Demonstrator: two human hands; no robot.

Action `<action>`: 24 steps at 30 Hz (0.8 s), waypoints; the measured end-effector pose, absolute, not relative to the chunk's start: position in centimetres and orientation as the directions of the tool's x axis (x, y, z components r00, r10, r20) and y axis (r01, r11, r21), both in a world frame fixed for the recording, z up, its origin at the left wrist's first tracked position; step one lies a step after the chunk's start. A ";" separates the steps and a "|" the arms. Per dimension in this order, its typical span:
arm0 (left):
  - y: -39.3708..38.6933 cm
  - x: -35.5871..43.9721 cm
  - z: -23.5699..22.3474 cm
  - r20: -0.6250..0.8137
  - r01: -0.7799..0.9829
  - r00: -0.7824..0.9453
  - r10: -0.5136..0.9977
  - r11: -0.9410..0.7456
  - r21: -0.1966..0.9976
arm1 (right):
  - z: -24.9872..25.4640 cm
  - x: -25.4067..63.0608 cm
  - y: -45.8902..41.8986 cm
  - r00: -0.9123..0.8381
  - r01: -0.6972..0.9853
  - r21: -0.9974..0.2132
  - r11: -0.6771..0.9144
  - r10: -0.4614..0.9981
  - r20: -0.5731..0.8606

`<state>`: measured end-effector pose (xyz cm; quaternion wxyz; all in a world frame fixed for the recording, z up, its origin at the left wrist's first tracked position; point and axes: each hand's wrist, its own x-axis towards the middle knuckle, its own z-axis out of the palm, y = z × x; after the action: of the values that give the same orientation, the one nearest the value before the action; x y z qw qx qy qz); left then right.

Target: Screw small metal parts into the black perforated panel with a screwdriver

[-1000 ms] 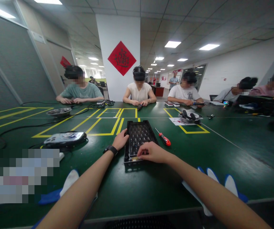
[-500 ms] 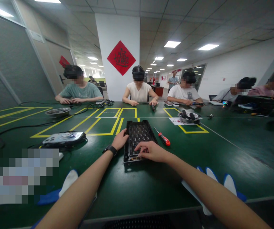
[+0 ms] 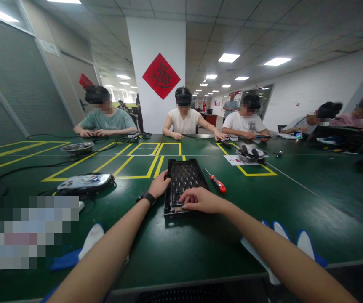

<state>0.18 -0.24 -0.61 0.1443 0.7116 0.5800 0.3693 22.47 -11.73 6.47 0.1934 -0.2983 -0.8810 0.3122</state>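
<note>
One black case [image 3: 186, 176] lies mid-frame on the table [image 3: 175, 256], just right of the left hand [image 3: 160, 185] and partly under the right hand [image 3: 200, 200]. The left hand, loosely bent, touches the case's left side; its fingertips are partly hidden, so its grip cannot be told. The right hand, fingers curled, is at the case's near end; whether it pinches anything is unclear. Just right lies a screwdriver [image 3: 217, 182].

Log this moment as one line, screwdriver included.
left hand: at black case, left side | right hand: at its near end | red screwdriver: right of case
</note>
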 end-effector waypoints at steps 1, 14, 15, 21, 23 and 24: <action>-0.3 0.2 -0.6 0.361 0.719 0.055 0.931 -0.288 0.632 | 6.5 22.5 -11.7 -0.748 0.401 -0.669 0.626 0.645 0.155; -0.4 0.3 -0.4 0.352 0.733 0.046 0.935 -0.272 0.624 | 5.7 22.2 -11.7 -0.717 0.424 -0.637 0.644 0.668 0.198; -0.4 0.3 -0.4 0.352 0.730 0.051 0.935 -0.276 0.626 | 5.7 22.3 -11.7 -0.720 0.419 -0.641 0.643 0.665 0.197; -0.5 0.3 -0.3 0.358 0.729 0.055 0.932 -0.283 0.624 | 5.6 22.4 -11.6 -0.728 0.404 -0.646 0.648 0.655 0.202; -0.5 0.3 -0.3 0.358 0.727 0.058 0.932 -0.285 0.625 | 5.7 22.3 -11.7 -0.728 0.404 -0.638 0.656 0.653 0.210; -0.6 0.3 -0.3 0.357 0.727 0.057 0.932 -0.284 0.626 | 5.7 22.3 -11.7 -0.725 0.406 -0.632 0.660 0.654 0.218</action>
<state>0.33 -0.55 -0.30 0.1408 0.7131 0.5815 0.3653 22.33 -11.69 5.73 0.2189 -0.2994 -0.8844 0.2832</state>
